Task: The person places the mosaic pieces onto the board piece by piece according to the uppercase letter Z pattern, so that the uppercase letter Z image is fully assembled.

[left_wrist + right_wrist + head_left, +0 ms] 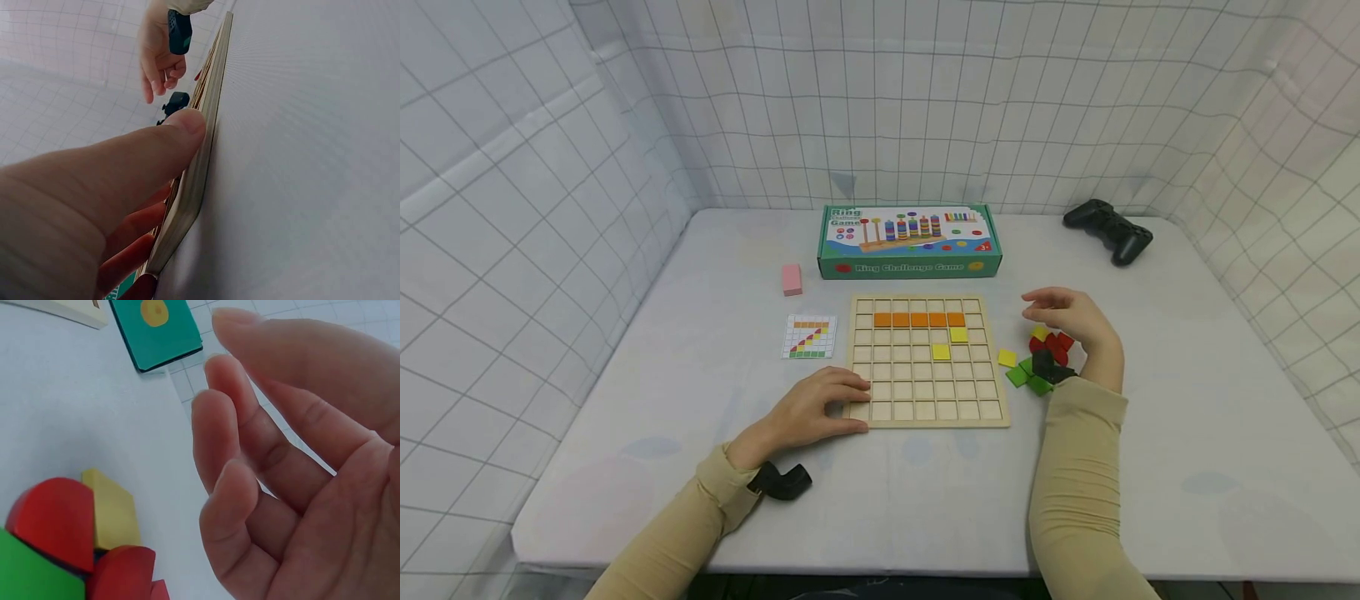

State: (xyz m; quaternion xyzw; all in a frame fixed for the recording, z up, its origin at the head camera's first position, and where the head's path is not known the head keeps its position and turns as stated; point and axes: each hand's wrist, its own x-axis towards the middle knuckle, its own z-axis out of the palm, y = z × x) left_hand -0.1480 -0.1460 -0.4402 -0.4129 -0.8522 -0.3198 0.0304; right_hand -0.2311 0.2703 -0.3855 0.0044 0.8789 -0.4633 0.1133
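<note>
A wooden grid board (925, 423) lies in the middle of the table. Several orange squares (919, 320) fill part of its second row, with two yellow squares (941, 352) stepping down leftward below. My left hand (816, 407) rests at the board's near left corner; in the left wrist view the thumb (187, 122) touches the edge and the other fingers lie along the adjoining side. Bent loosely, my right hand (1071, 321) hovers beyond a pile of pieces with nothing between its fingers. The pile has red rounded pieces (59, 519), a yellow piece (115, 512) and green squares (1017, 377).
Left of the board lies a pattern card (808, 337), with a pink block (792, 280) behind it. A green game box (910, 267) stands behind the board. A black game controller (1107, 231) sits at the back right. Grid-patterned cloth walls surround the table.
</note>
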